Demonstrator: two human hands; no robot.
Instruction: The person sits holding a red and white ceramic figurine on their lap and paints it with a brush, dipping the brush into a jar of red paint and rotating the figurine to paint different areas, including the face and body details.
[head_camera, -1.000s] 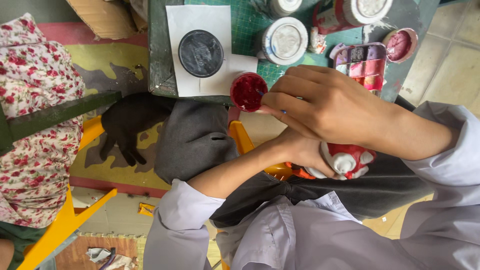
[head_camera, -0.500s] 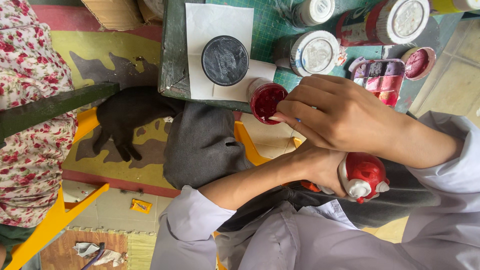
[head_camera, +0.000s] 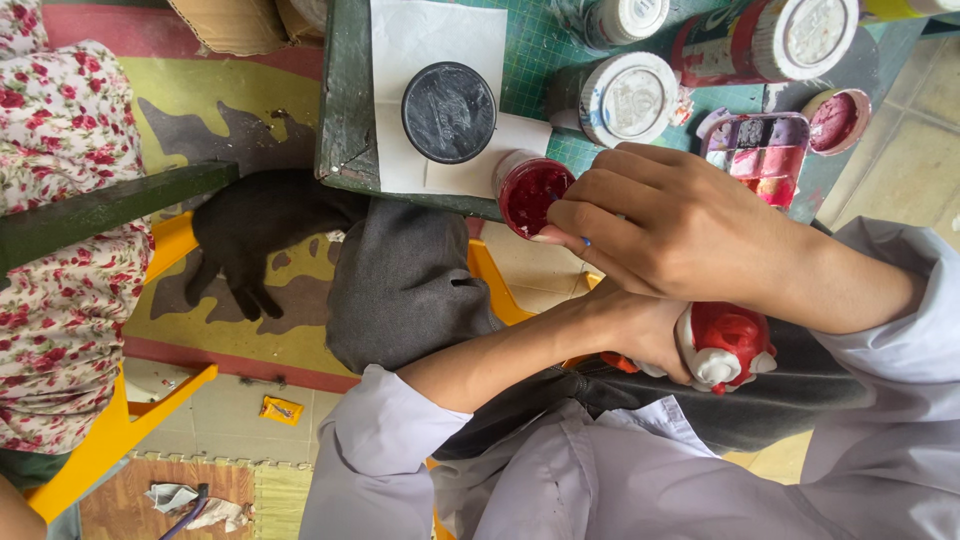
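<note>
Red paint fills a small open pot (head_camera: 533, 193) set at the near edge of the green table (head_camera: 340, 120), touching the corner of a white paper sheet (head_camera: 435, 30) on which a black-lidded jar (head_camera: 449, 112) stands. The right hand (head_camera: 690, 225) is closed around a thin brush, of which only a blue part (head_camera: 584, 241) is seen between the fingers, just beside the pot's rim. The bristles are hidden, so contact with the paint cannot be confirmed. The left hand (head_camera: 640, 335) is held below the table edge, over the lap, and is clasped around a red-and-white figurine (head_camera: 725, 345).

For a clean load, only the tip of the brush should be dipped, and surplus should be wiped off against the inner rim. Because the pot sits so close to the edge, side pressure is to be avoided, or it may be tipped onto the lap. The figurine is best kept steady and well clear of the loaded brush until aim is taken. A paint-stained palette (head_camera: 758, 155) and white-lidded jars (head_camera: 633, 98) lie further back.
</note>
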